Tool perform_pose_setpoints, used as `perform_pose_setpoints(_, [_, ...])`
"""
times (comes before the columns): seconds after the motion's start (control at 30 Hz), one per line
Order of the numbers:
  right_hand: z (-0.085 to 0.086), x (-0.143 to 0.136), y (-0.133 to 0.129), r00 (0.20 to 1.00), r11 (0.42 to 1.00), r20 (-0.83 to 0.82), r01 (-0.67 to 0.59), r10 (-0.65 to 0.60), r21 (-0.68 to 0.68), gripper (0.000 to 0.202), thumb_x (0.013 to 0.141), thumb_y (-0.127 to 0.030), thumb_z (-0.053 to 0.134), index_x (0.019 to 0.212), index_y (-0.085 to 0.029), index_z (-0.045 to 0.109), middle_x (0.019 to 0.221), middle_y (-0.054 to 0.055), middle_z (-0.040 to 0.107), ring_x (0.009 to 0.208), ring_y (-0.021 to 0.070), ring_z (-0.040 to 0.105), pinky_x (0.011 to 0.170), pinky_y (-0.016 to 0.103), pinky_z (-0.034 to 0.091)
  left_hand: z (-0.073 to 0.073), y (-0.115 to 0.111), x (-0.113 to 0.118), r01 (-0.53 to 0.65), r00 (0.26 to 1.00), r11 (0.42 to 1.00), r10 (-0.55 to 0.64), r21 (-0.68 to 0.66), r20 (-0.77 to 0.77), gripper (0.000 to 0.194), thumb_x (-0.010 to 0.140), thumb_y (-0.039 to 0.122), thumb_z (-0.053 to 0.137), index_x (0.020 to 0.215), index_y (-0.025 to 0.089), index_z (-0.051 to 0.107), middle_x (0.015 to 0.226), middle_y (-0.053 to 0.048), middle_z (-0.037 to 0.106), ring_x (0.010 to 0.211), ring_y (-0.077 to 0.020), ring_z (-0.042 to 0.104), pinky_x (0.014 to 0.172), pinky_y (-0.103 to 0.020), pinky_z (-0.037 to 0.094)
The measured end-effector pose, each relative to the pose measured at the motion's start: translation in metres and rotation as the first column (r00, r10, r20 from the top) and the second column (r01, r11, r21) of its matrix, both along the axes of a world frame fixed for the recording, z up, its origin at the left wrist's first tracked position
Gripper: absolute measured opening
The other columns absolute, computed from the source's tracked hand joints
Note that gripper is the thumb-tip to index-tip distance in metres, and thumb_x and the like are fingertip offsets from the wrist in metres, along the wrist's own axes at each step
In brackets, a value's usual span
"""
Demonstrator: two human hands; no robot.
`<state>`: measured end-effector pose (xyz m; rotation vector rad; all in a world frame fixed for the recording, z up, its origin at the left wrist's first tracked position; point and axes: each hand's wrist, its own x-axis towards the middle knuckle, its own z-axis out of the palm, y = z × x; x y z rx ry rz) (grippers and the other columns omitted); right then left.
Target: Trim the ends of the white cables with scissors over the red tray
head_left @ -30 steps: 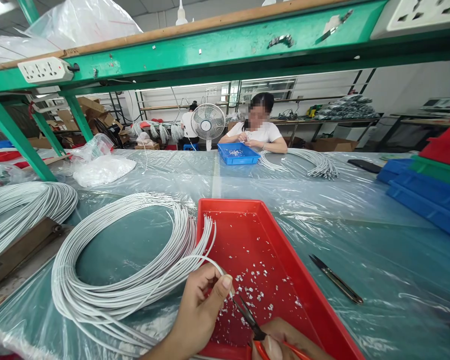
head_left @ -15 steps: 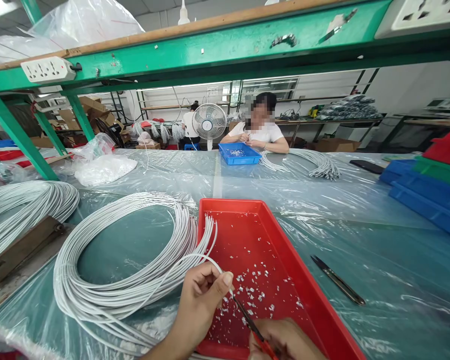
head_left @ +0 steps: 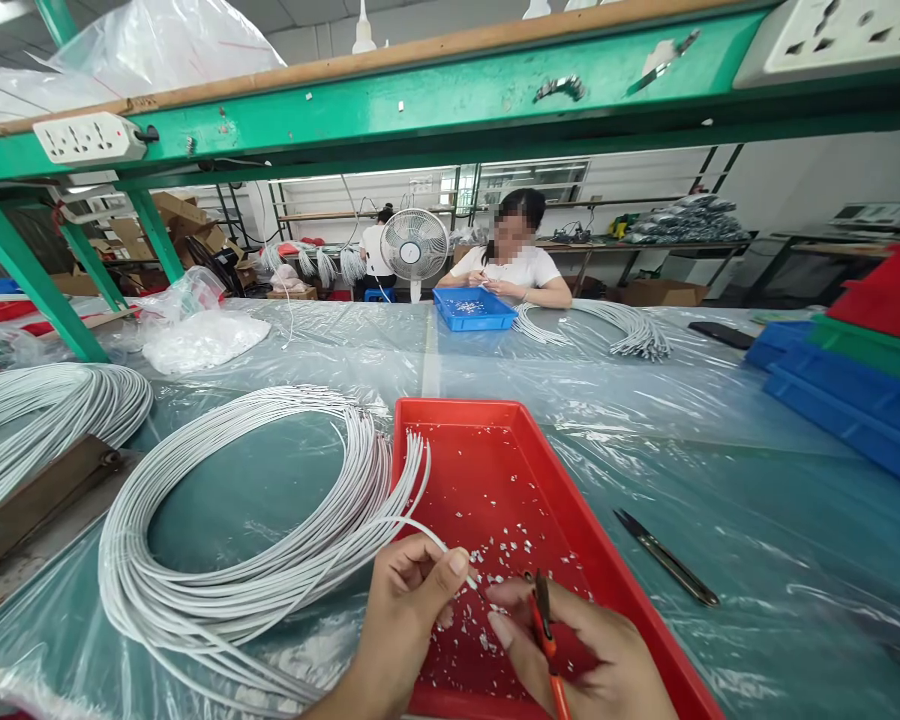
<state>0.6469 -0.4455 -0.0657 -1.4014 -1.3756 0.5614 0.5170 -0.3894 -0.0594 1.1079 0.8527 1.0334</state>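
Between thumb and fingertips, my left hand (head_left: 409, 605) pinches a white cable (head_left: 424, 530) close to its end. My right hand (head_left: 592, 650) is wrapped round small pliers (head_left: 545, 632) with orange-red handles and dark jaws, which point up and away from the cable. Its thumb and forefinger reach close to the cable tip; whether they touch it I cannot tell. Both hands are over a red tray (head_left: 600, 515) strewn with small whitish scraps. The held cable comes from a large coil of white cables (head_left: 131, 560) left of the tray, whose loose ends rest over the tray's edge.
Metal tweezers (head_left: 666, 557) lie right of the tray. A second cable coil (head_left: 120, 395) and a metal block (head_left: 37, 500) are at left. Across the table a co-worker (head_left: 514, 260) sits behind a blue tray (head_left: 474, 322). Stacked bins (head_left: 855, 400) stand at right; a green shelf beam (head_left: 450, 105) crosses above.
The pliers have left the cable end and turned upright in my right hand, which has moved up with thumb and forefinger spread toward the tip. My left hand keeps its pinch.
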Motion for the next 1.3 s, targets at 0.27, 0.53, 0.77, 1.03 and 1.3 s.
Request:
perform_pose_setpoints(0.27, [0.004, 0.003, 0.001, 0.996, 0.971, -0.072, 0.065, -0.050, 0.228, 0.005, 0.071, -0.020, 0.065, 0.072, -0.023, 0.069, 0.064, -0.001, 0.068, 0.054, 0.0137, 0.061, 0.053, 0.019, 0.047, -0.004, -0.004, 0.007, 0.044, 0.996, 0.992, -0.035, -0.119, 0.077, 0.036, 0.072, 0.041, 0.066, 0.055, 0.012, 0.055, 0.051, 0.003, 0.047, 0.045, -0.0056, 0.038, 0.046, -0.019, 0.029])
perform_pose_setpoints(0.53, [0.008, 0.008, 0.001, 0.995, 0.973, -0.080, 0.075, -0.059, 0.217, 0.007, 0.073, -0.020, 0.061, 0.071, -0.021, 0.067, 0.059, -0.004, 0.063, 0.051, 0.0106, 0.057, 0.054, 0.016, 0.044, -0.002, -0.007, 0.006, 0.197, 0.978, 0.977, -0.201, -0.083, -0.050, 0.042, 0.079, 0.046, 0.055, 0.057, 0.010, 0.060, 0.049, 0.002, 0.047, 0.038, -0.0043, 0.037, 0.040, -0.018, 0.026])
perform_pose_setpoints(0.77, [0.018, 0.011, 0.000, 0.997, 0.986, -0.052, 0.068, -0.061, 0.153, 0.013, 0.074, -0.020, 0.055, 0.063, -0.020, 0.061, 0.054, -0.005, 0.058, 0.048, 0.0094, 0.051, 0.049, 0.016, 0.040, 0.003, -0.011, -0.005, 0.079, 0.941, 0.635, 0.208, 0.769, -0.268, 0.009, 0.075, 0.015, 0.062, 0.080, 0.009, 0.067, 0.072, -0.009, 0.063, 0.065, -0.0144, 0.057, 0.058, -0.022, 0.044])
perform_pose_setpoints(1.03, [0.010, 0.013, 0.004, 0.968, 0.998, -0.245, -0.038, 0.047, 0.041, 0.007, 0.067, -0.020, 0.066, 0.072, -0.022, 0.070, 0.056, -0.003, 0.062, 0.051, 0.0117, 0.056, 0.051, 0.016, 0.045, -0.001, -0.007, 0.000, 0.044, 0.942, 0.622, 0.235, 0.782, -0.241, 0.011, 0.076, 0.006, 0.061, 0.082, 0.013, 0.068, 0.071, -0.005, 0.070, 0.062, -0.0124, 0.064, 0.058, -0.018, 0.049])
perform_pose_setpoints(1.3, [0.005, 0.009, 0.006, 0.823, 0.995, -0.566, -0.090, 0.048, -0.046, 0.023, 0.056, -0.016, 0.078, 0.077, -0.024, 0.073, 0.059, -0.003, 0.063, 0.056, 0.0120, 0.058, 0.055, 0.014, 0.047, 0.004, -0.012, 0.003, 0.012, 0.925, 0.577, 0.305, 0.817, -0.229, 0.010, 0.075, 0.006, 0.061, 0.080, 0.013, 0.068, 0.064, -0.004, 0.068, 0.054, -0.0120, 0.061, 0.051, -0.019, 0.047])
